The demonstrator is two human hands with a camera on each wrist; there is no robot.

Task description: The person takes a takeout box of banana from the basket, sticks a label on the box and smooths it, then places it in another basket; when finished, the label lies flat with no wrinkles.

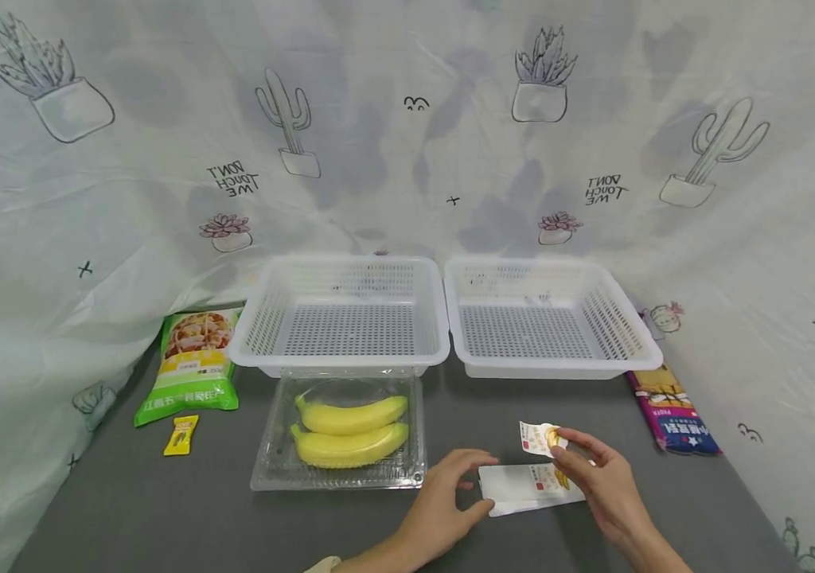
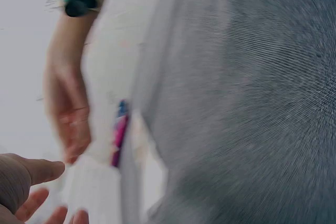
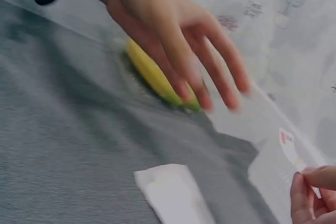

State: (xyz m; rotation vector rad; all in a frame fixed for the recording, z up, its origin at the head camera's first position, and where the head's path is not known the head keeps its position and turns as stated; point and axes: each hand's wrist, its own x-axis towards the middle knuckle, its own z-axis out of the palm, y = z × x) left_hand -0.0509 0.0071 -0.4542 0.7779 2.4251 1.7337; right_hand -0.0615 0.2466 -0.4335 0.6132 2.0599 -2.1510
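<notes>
My right hand (image 1: 606, 487) pinches a small white banana sticker (image 1: 536, 439) between thumb and fingertips; the right wrist view shows this sticker (image 3: 287, 145) upright in the fingers. Under it lies a white strip of sticker backing (image 1: 511, 485) bearing another banana label, partly covered by the right hand. At the strip's left end hovers my left hand (image 1: 443, 501), fingers spread and loosely bent, holding nothing. To its left sits a clear plastic box (image 1: 267, 465) with two yellow bananas (image 1: 353, 446) inside. Whether the left fingertips touch the strip I cannot tell.
Two white perforated baskets (image 1: 339, 362) (image 1: 558, 370) stand side by side behind the box. A green food bag (image 1: 196, 370) and a small yellow packet (image 1: 181, 435) lie left; a purple pasta bag (image 1: 676, 414) lies right. A printed curtain (image 1: 407, 159) surrounds the grey table.
</notes>
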